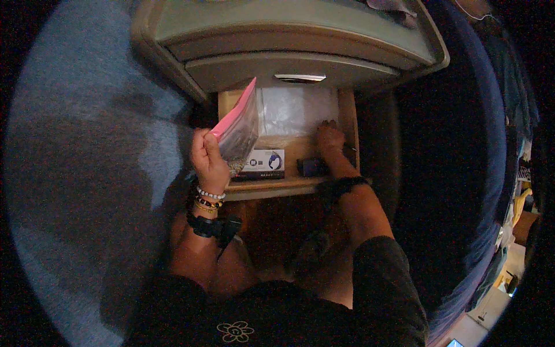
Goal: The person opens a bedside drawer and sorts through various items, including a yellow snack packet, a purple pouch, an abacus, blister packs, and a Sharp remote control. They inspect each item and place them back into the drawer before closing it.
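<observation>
My left hand (207,158) grips the pink top strip of a clear plastic pouch (238,134), which hangs tilted over the left side of an open wooden drawer (299,185). Small items show dimly through the lower part of the pouch. Down inside the drawer on the right is my right hand (331,139), its fingers beside a flat, shiny clear plastic bag (284,112). Dim light and blur hide whether those fingers grasp anything. A white and black printed box (269,162) lies near the drawer's front, partly behind the pouch. A small dark object (311,167) rests near my right wrist.
Above the drawer, a nightstand (295,39) overhangs with a closed upper drawer and its metal handle (300,78). Blue bedding (86,86) spreads along the left. A dark blue fabric edge (481,130) runs down the right, with assorted items beyond it.
</observation>
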Action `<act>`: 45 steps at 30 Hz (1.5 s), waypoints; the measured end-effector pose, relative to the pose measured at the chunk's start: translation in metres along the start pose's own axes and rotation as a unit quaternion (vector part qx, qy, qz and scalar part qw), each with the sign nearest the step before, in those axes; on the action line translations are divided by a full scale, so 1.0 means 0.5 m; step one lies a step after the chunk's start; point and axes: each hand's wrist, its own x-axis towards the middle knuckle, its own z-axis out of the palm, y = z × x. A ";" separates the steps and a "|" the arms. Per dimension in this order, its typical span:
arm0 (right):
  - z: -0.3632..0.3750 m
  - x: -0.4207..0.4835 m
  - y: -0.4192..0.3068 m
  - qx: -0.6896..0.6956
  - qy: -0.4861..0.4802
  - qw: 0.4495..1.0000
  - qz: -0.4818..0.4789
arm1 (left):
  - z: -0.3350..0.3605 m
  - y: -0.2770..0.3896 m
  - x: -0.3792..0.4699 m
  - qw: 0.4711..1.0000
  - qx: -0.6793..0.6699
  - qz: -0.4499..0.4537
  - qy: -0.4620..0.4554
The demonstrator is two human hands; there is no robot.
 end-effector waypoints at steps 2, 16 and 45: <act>0.012 0.002 0.015 -0.003 0.066 0.998 -0.012 | 0.001 -0.001 0.001 1.000 -0.005 0.000 0.000; 0.067 0.024 0.031 -0.004 0.132 0.991 -0.029 | -0.001 -0.014 -0.004 1.000 -0.020 -0.013 0.003; -0.205 -0.069 -0.031 0.671 -0.123 0.691 -0.239 | 0.009 0.020 0.000 0.954 -0.259 -0.095 -0.116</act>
